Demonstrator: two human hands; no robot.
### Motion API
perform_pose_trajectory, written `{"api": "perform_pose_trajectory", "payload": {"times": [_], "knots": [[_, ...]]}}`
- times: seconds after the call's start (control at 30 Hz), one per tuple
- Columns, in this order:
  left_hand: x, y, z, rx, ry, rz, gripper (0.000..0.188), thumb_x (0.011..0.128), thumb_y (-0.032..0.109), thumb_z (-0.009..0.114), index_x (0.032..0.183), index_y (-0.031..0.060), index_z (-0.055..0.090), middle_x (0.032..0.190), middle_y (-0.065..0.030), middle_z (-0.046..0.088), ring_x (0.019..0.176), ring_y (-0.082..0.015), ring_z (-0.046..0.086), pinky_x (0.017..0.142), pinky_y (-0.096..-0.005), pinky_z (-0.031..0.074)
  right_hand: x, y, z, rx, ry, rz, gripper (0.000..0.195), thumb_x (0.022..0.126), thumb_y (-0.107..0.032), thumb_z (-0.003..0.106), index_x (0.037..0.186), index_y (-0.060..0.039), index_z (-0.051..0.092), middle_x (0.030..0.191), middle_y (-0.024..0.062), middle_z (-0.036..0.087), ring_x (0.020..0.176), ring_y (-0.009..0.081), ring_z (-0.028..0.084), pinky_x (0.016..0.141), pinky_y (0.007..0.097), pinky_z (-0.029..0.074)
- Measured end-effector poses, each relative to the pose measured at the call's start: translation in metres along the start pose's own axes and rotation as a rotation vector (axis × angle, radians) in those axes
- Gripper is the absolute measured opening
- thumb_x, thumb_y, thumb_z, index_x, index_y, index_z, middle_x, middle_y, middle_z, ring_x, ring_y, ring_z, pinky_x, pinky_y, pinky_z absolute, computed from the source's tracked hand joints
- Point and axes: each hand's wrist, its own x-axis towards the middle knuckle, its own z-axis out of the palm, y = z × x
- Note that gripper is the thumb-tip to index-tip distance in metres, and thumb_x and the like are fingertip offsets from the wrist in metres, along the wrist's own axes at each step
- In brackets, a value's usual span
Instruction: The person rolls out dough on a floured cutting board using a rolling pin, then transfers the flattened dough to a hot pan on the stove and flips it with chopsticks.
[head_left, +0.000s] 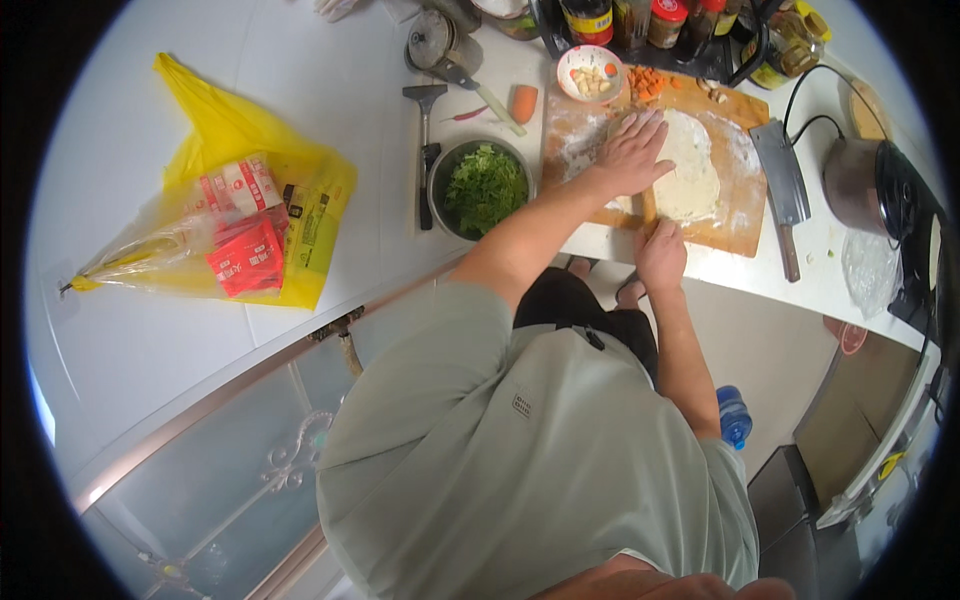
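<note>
A flattened sheet of dough (690, 172) with green flecks lies on the floured wooden cutting board (724, 238). My left hand (637, 150) rests palm down at the dough's left edge, over the upper part of a wooden rolling pin (649, 204). At the pin's near end, by the front edge of the board, my right hand (661, 255) is closed around it. Along the back of the board are diced carrot (646, 84), garlic cloves (716, 96) and a patterned bowl (570, 60) of peeled garlic. A cleaver (782, 176) lies against the board's right side.
Left of the board stand a metal bowl (438, 187) of chopped greens (486, 189), a carrot piece (523, 103) and a lidded pot (435, 41). Sauce jars (667, 22) fill a rack behind. An electric pot (862, 180) stands right; a yellow plastic bag (322, 225) lies left.
</note>
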Motion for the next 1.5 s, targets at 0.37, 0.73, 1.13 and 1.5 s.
{"api": "perform_pose_trajectory", "payload": {"times": [0.37, 0.73, 1.13, 1.5], "knots": [[-0.003, 0.068, 0.040, 0.032, 0.073, 0.061, 0.074, 0.094, 0.054, 0.047, 0.141, -0.0022, 0.042, 0.150, -0.0187, 0.040, 0.143, -0.0299, 0.031, 0.120, -0.0423, 0.017, -0.049, -0.006, 0.002, 0.125, -0.034, 0.004, 0.033, 0.085, -0.009, 0.059, 0.112, 0.0041, 0.044, 0.089, 0.0301, 0.062, 0.076, 0.0477, 0.062, 0.066, 0.0524, 0.051], [-0.051, 0.031, 0.004, -0.113, 0.028, 0.039, 0.059, 0.091, 0.045, 0.055, 0.134, 0.0053, 0.052, 0.148, -0.0116, 0.044, 0.142, -0.0243, 0.033, 0.120, -0.0407, 0.019, -0.061, -0.013, 0.049, 0.198, -0.219, 0.146, 0.024, 0.087, -0.015, 0.061, 0.094, 0.0042, 0.049, 0.075, 0.0285, 0.063, 0.072, 0.0482, 0.062, 0.064, 0.0541, 0.050], [-0.039, 0.070, 0.015, -0.093, -0.081, 0.110, 0.068, 0.095, 0.052, 0.045, 0.143, 0.0045, 0.041, 0.153, -0.0139, 0.037, 0.143, -0.0278, 0.032, 0.121, -0.0413, 0.017, -0.071, 0.000, 0.041, 0.221, -0.131, 0.203, 0.023, 0.084, -0.015, 0.062, 0.093, 0.0026, 0.050, 0.076, 0.0294, 0.063, 0.074, 0.0484, 0.062, 0.067, 0.0550, 0.050], [-0.056, 0.008, -0.032, -0.253, 0.085, -0.055, 0.057, 0.095, 0.031, 0.052, 0.140, -0.0031, 0.041, 0.149, -0.0218, 0.038, 0.141, -0.0347, 0.032, 0.119, -0.0463, 0.020, -0.073, -0.027, 0.026, 0.249, -0.155, 0.263, 0.026, 0.084, -0.017, 0.063, 0.092, 0.0028, 0.050, 0.075, 0.0295, 0.063, 0.075, 0.0473, 0.063, 0.070, 0.0550, 0.050]]}}
